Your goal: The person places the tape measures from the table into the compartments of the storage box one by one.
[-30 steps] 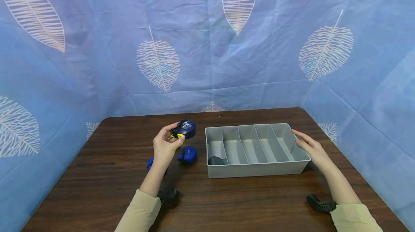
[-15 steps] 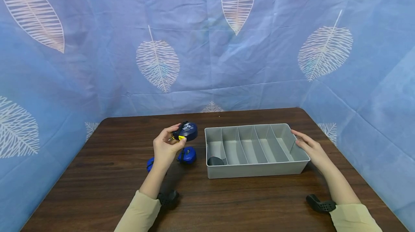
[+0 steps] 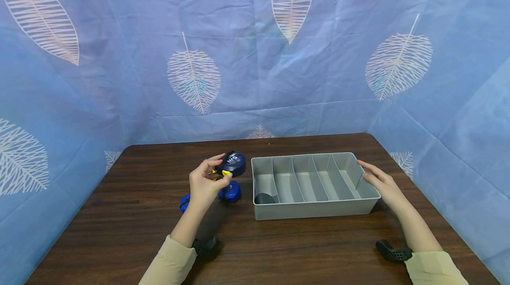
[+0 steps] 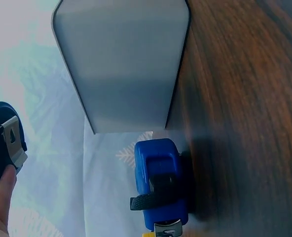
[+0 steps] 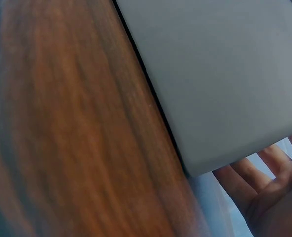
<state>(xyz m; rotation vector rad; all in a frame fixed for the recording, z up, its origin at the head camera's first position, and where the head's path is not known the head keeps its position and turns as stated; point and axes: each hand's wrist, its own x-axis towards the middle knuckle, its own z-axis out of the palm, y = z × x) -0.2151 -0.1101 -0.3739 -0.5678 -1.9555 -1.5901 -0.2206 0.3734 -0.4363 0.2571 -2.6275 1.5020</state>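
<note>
My left hand (image 3: 204, 185) pinches a dark blue tape measure (image 3: 235, 164) between thumb and fingers, above the table and left of the grey tray. "5m" and a yellow button show on it; its metal clip faces the left wrist camera. Below it, a brighter blue tape measure (image 3: 231, 191) with a black strap lies on the table. Another blue tape measure (image 3: 184, 202) is partly hidden by my left wrist. The grey divided tray (image 3: 318, 209) stands to the right. Against its right end wall rests my right hand (image 3: 384, 187), fingers extended along the outside.
Inside the tray's leftmost compartment sits a dark rounded object (image 3: 264, 198), partly hidden by the front wall. The brown wooden table (image 3: 119, 214) ends at a blue leaf-patterned cloth (image 3: 255, 77) behind and on both sides.
My left hand has brought the dark blue tape measure slightly right and down, toward the tray, turning it a little. My right hand stays at the tray's end.
</note>
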